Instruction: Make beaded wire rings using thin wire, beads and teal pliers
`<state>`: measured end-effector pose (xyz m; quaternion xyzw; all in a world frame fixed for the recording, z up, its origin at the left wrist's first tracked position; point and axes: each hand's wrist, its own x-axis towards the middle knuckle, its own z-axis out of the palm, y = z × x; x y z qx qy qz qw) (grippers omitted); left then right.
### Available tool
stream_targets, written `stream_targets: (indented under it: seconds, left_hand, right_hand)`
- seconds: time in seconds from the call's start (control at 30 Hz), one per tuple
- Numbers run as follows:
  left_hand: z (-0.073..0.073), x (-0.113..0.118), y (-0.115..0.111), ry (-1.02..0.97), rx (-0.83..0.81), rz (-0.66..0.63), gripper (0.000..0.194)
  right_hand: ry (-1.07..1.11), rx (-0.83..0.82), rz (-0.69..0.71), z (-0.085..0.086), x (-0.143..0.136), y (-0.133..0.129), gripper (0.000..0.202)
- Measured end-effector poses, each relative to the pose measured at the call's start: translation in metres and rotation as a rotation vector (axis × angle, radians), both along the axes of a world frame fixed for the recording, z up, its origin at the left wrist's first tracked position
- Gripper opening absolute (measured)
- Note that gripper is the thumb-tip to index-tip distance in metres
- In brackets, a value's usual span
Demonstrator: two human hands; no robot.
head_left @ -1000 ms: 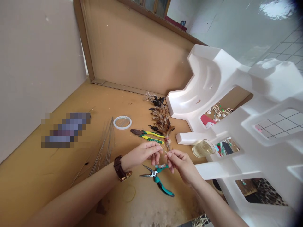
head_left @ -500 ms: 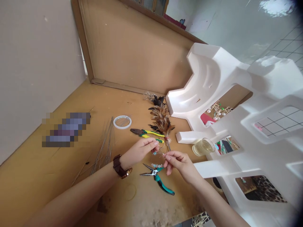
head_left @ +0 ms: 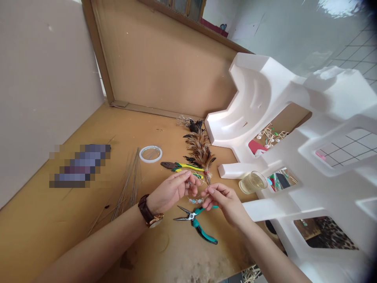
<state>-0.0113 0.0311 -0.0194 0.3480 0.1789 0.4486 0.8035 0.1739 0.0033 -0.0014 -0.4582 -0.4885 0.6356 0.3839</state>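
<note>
Thin wire with several small clear and bluish beads [head_left: 196,201] hangs between my two hands. My left hand [head_left: 179,186], with a brown-strapped watch on its wrist, pinches the wire between thumb and forefinger, the other fingers curled. On the other side, my right hand [head_left: 220,199] holds the wire in its fingertips. Teal-handled needle-nose pliers [head_left: 193,216] lie open just below the beads. Yellow-and-green pliers [head_left: 182,167] rest beyond my left hand, partly hidden by it. A brown and black feather bundle [head_left: 200,147] lies behind my hands.
A white tape ring [head_left: 150,154] and loose thin wires [head_left: 131,182] lie left of the pliers. A glass of pale liquid [head_left: 252,182] stands right, beside a large white molded piece [head_left: 259,90]. Cardboard [head_left: 171,59] stands at the back; a pixelated area is at left.
My left hand has turned slightly, showing more of its palm and curled fingers. The bead string has risen a little between my hands. The whole view has shifted slightly.
</note>
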Motion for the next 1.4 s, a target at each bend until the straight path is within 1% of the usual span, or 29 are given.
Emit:
stream_targets:
  seconds: [0.13,0.23,0.33,0.47,0.5,0.57,0.63,0.67,0.7,0.77,0.83,0.9,1.0,1.1,1.17,1.3,1.4]
  left_hand:
    - [-0.001,0.000,0.001,-0.019,-0.008,-0.001,0.026]
    - [-0.001,-0.002,0.002,0.028,0.016,0.012,0.022]
    - [-0.001,-0.004,0.006,0.230,0.097,0.033,0.016]
    - [-0.004,-0.009,0.014,0.562,0.287,0.142,0.030]
    - [-0.003,-0.012,0.016,0.617,0.326,0.146,0.031]
    - [-0.002,-0.018,0.019,0.691,0.393,0.072,0.025]
    - [0.002,-0.024,0.021,0.715,0.453,-0.028,0.023]
    - [0.003,-0.028,0.022,0.718,0.473,-0.045,0.025]
    - [0.005,-0.031,0.023,0.723,0.481,-0.040,0.027]
    - [0.008,-0.036,0.026,0.738,0.469,0.011,0.026]
    - [0.008,-0.040,0.029,0.759,0.443,0.063,0.027]
    - [0.008,-0.043,0.032,0.773,0.421,0.100,0.027]
    - [0.006,-0.045,0.035,0.773,0.388,0.104,0.027]
    - [0.004,-0.045,0.036,0.742,0.368,0.088,0.027]
    - [0.003,-0.045,0.037,0.718,0.354,0.083,0.027]
    - [0.000,-0.045,0.037,0.697,0.339,0.083,0.027]
    - [-0.004,-0.044,0.038,0.690,0.341,0.084,0.027]
  right_hand:
    - [0.087,-0.039,-0.025,-0.003,0.000,0.000,0.020]
    - [0.105,-0.049,-0.041,-0.007,0.001,0.001,0.020]
    - [0.083,-0.048,-0.050,-0.011,0.003,0.004,0.021]
    - [0.021,-0.099,0.026,-0.018,-0.001,0.006,0.025]
    - [0.016,-0.113,0.047,-0.019,-0.003,0.006,0.026]
    - [0.019,-0.136,0.074,-0.021,-0.007,0.007,0.027]
    - [0.018,-0.157,0.106,-0.022,-0.010,0.012,0.028]
    - [0.013,-0.162,0.127,-0.021,-0.011,0.016,0.028]
    - [0.000,-0.156,0.142,-0.021,-0.011,0.021,0.029]
    - [-0.090,-0.084,0.134,-0.022,-0.009,0.034,0.030]
    - [-0.243,0.032,0.063,-0.026,-0.006,0.048,0.031]
    - [-0.341,0.100,-0.003,-0.034,-0.002,0.061,0.029]
    - [-0.438,0.164,-0.033,-0.049,0.001,0.071,0.020]
    - [-0.499,0.196,-0.019,-0.059,-0.002,0.071,0.015]
    - [-0.502,0.186,0.004,-0.061,-0.005,0.068,0.017]
    - [-0.444,0.123,0.089,-0.052,-0.011,0.061,0.025]
    - [-0.333,0.070,0.236,-0.041,-0.013,0.053,0.026]
